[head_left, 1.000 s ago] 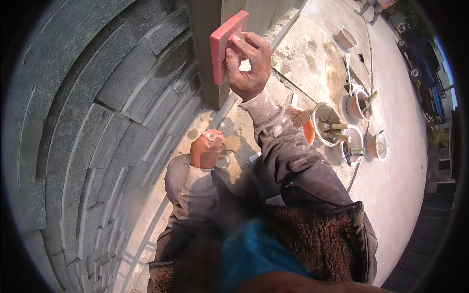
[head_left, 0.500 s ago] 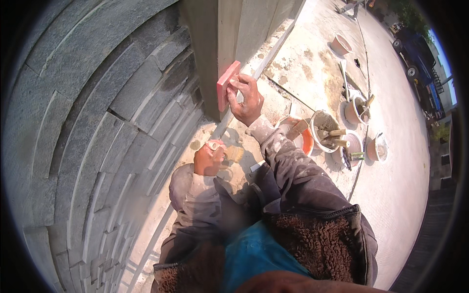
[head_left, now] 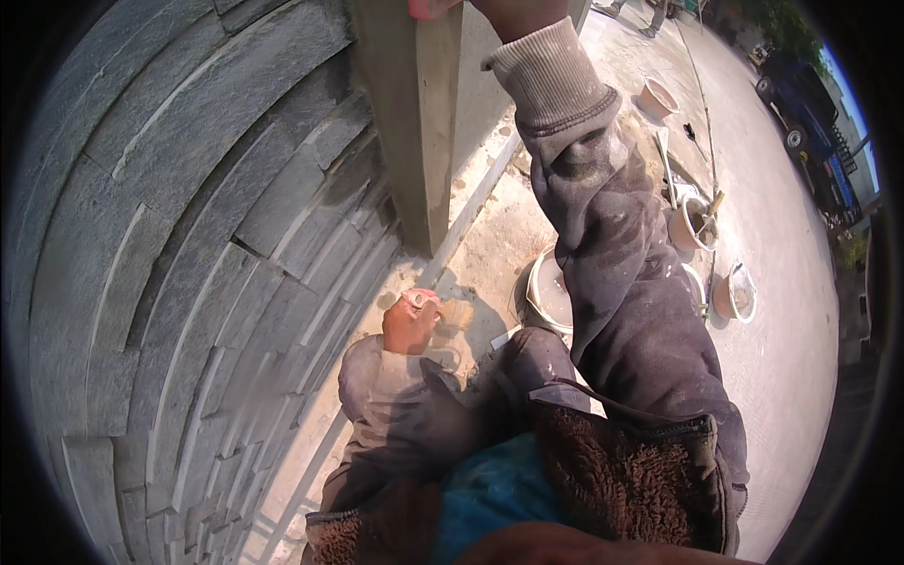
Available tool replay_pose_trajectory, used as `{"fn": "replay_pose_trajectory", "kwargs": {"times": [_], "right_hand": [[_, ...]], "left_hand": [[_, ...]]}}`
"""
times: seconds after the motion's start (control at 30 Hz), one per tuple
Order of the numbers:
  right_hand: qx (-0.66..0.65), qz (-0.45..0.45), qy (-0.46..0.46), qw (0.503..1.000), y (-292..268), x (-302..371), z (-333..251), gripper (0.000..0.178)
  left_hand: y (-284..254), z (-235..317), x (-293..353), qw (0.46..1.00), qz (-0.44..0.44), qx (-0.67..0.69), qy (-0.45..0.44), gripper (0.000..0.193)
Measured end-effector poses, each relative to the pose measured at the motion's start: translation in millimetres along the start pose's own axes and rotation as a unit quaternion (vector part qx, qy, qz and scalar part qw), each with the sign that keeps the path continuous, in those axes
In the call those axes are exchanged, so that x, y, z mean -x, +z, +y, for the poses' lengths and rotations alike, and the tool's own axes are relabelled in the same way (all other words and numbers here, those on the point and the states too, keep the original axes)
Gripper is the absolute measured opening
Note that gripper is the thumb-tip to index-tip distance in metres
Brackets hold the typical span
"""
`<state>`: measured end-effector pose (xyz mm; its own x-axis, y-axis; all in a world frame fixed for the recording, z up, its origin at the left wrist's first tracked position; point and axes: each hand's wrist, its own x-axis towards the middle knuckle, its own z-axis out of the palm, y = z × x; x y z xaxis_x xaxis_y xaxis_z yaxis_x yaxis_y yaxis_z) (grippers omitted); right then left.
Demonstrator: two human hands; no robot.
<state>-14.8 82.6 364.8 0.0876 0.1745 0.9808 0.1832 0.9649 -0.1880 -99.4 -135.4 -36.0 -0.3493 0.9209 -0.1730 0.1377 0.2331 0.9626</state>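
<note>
My right hand (head_left: 529, 15) is raised at the top edge, its fingers mostly cut off by the picture's rim. It holds a pink sponge-like block or float (head_left: 433, 8), of which only the lower end shows, against the grey plastered pillar (head_left: 407, 132). Low down by the pillar's foot, my left hand (head_left: 407, 325) is closed. A brush with tan bristles (head_left: 458, 314) sticks out from its right side. Something pinkish shows at the top of that fist, too small to name.
Grey layered stone cladding (head_left: 198, 235) fills the left side. Right of my right sleeve stand a mortar bucket (head_left: 692, 226), a small tub (head_left: 734, 294) and another tub (head_left: 657, 97). A white bucket (head_left: 546, 292) is partly behind the sleeve. A dark vehicle (head_left: 800, 113) is parked far right.
My right hand has moved up along the pillar with the pink block, nearly out of the picture. My right forearm now covers several buckets. The left hand stays low, still closed.
</note>
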Motion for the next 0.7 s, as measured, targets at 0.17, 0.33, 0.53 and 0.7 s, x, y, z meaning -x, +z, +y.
{"fn": "replay_pose_trajectory", "kwargs": {"times": [0.17,0.33,0.53,0.7], "right_hand": [[0.115,-0.187,0.134,0.966,-77,321,34,0.033],[0.044,-0.116,0.133,0.983,-94,257,9,0.037],[0.017,-0.107,-0.011,0.994,-60,45,-3,0.032],[0.073,-0.113,-0.096,0.986,-64,51,-8,0.033]], "left_hand": [[6,14,-4,0.999,-0.011,-0.034,-0.013,0.025],[8,0,-9,1.000,0.011,-0.027,0.010,0.023],[8,-22,-13,0.998,0.032,-0.046,0.028,0.028],[13,-9,-16,0.999,-0.032,0.012,0.026,0.021]]}}
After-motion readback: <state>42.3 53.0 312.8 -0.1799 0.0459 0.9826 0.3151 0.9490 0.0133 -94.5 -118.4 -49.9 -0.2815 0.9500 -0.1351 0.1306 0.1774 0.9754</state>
